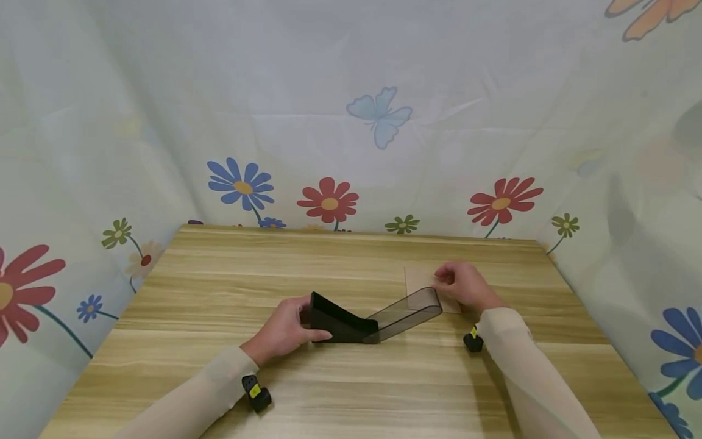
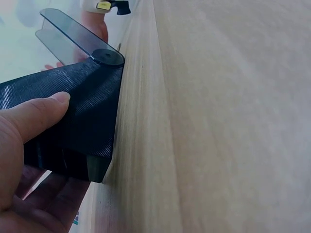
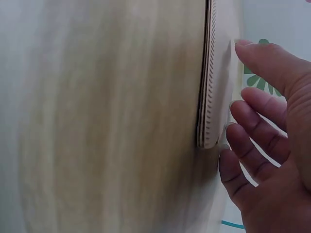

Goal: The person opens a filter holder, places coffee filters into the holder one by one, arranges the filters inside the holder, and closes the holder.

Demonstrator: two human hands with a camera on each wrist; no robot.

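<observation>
My left hand (image 1: pixel 282 329) grips the closed-off end of a black case (image 1: pixel 340 323), its thumb (image 2: pixel 41 114) on the ridged near side and its other fingers around the far side. A smoky see-through lid (image 1: pixel 408 311) is hinged to the case and swung out to the right. Beyond the lid's tip, my right hand (image 1: pixel 466 285) hovers by a thin, flat, pinkish-beige piece (image 1: pixel 419 283) on the table. In the right wrist view that flat piece (image 3: pixel 209 97) shows layered edges with a row of small notches, and the loosely bent fingers hold nothing.
Everything lies on a wood-grain table (image 1: pixel 247 262). A white cloth with flowers and butterflies (image 1: pixel 307 122) hangs behind it and at both sides. A small black camera is strapped to each wrist.
</observation>
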